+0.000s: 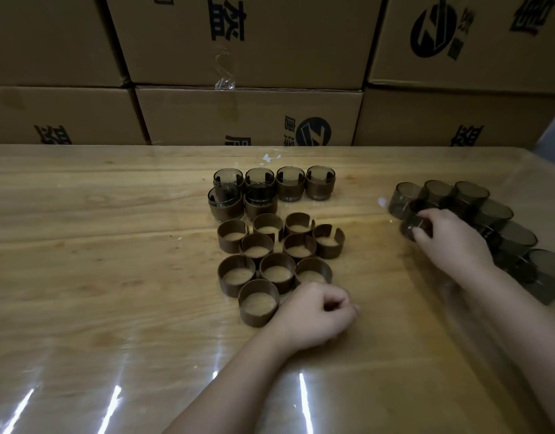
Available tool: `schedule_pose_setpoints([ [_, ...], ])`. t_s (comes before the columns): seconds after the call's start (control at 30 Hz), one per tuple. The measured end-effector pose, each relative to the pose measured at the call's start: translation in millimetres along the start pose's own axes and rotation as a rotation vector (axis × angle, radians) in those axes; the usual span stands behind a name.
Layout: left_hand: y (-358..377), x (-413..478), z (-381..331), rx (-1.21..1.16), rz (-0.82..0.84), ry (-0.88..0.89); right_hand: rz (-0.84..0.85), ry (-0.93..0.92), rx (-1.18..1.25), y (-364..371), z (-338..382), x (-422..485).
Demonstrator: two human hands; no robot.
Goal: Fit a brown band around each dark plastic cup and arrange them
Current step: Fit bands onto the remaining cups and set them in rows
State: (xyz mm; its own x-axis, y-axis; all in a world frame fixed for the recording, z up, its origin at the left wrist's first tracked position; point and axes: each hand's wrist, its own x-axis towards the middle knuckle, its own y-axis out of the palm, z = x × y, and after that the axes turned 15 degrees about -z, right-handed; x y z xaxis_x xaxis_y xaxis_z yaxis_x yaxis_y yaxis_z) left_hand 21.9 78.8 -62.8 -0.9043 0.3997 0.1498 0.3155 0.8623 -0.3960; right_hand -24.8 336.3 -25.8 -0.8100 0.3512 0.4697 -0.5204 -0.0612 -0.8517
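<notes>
Right hand (448,239): out on the right side, fingers and thumb wrapped round the held cup, proper grip on it.
Held cup (414,227): bare dark plastic, no band on it yet, sitting at the near-left edge of the unbanded bunch. Can't tell if it's lifted or on the table.
Left hand (313,314): resting on the table, fingers curled into a loose fist, nothing visible inside. Right next to the nearest band, can't call whether it's actually touching.
Nearest band (259,303): brown ring, open end up, closest one of the clump to the camera.
Empty bands (277,272): ten brown rings counting that one, several with a visible split, packed close in the middle of the table just in front of the finished cups.
Finished cups (290,183): six with bands on, upright, far-centre. Four in a back row, two more in front of the left pair, all snug together.
Bare cups (495,214): smoky dark, bunched in a curving line along the right edge. Kinda blurry, so no exact count.
Table (97,245): light wood grain, glossy with glare streaks up front.
Cardboard boxes (248,114): stacked behind the far edge, dark print and a round logo.
</notes>
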Motion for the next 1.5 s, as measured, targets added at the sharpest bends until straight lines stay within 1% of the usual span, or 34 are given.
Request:
schedule_pose_setpoints([
  [0.03,-0.9,-0.2,0.1,-0.020,0.006,-0.011,0.012,0.014,0.006,4.1,-3.6,-3.6],
  [0.13,-4.5,-1.0,-1.6,-0.084,0.008,-0.036,-0.050,0.047,0.106,8.5,-0.9,-7.0],
  [0.23,-9.2,-1.0,-6.5,-0.198,-0.019,-0.070,-0.081,0.018,0.151,7.1,11.6,-12.9],
  [0.27,-11.5,-0.9,-7.9,-0.232,-0.039,-0.085,-0.103,0.015,0.203,5.8,18.4,-17.7],
  [0.33,-15.4,-1.4,-9.9,-0.312,-0.096,-0.112,-0.164,0.083,0.417,1.1,35.9,-31.5],
  [0.4,-15.1,-1.3,-12.2,-0.429,-0.197,-0.142,-0.207,0.234,0.723,-4.0,57.6,-47.6],
  [0.5,-9.2,-0.9,-15.5,-0.615,-0.434,-0.212,-0.128,0.476,1.228,-7.9,86.8,-74.2],
  [0.57,-6.1,-1.3,-15.1,-0.655,-0.502,-0.212,-0.055,0.572,1.411,-8.3,99.0,-90.2],
  [0.63,-6.5,-2.0,-13.7,-0.600,-0.498,-0.175,-0.013,0.574,1.487,-7.3,106.4,-103.9],
  [0.7,-8.5,-1.2,-12.7,-0.542,-0.479,-0.160,-0.010,0.513,1.502,-5.7,108.8,-114.2],
  [0.77,-9.4,-0.1,-11.8,-0.549,-0.457,-0.146,-0.017,0.425,1.498,-4.5,110.2,-121.8],
  [0.83,-11.1,0.9,-12.0,-0.606,-0.452,-0.140,-0.015,0.301,1.485,-2.9,113.5,-127.4],
  [0.9,-13.9,1.4,-12.0,-0.685,-0.478,-0.172,-0.031,0.149,1.478,0.8,117.3,-132.0],
  [0.97,-15.4,1.6,-11.0,-0.721,-0.498,-0.197,-0.047,0.055,1.455,1.4,121.4,-134.5],
  [1.0,-15.3,1.7,-9.9,-0.720,-0.499,-0.199,-0.081,0.017,1.412,1.7,121.7,-134.5],
  [1.1,-12.8,3.5,-4.4,-0.679,-0.489,-0.179,-0.258,-0.128,1.199,5.4,117.1,-132.0],
  [1.17,-12.6,5.5,0.2,-0.641,-0.503,-0.156,-0.317,-0.166,1.088,6.9,114.3,-129.7],
  [1.23,-13.8,7.0,3.2,-0.614,-0.516,-0.135,-0.329,-0.190,1.038,7.8,112.5,-127.8],
  [1.4,-12.6,7.6,2.5,-0.605,-0.498,-0.103,-0.245,-0.271,1.027,8.6,111.9,-122.6],
  [1.5,-10.7,7.4,3.4,-0.598,-0.547,-0.085,-0.196,-0.263,1.045,11.3,111.3,-122.1],
])
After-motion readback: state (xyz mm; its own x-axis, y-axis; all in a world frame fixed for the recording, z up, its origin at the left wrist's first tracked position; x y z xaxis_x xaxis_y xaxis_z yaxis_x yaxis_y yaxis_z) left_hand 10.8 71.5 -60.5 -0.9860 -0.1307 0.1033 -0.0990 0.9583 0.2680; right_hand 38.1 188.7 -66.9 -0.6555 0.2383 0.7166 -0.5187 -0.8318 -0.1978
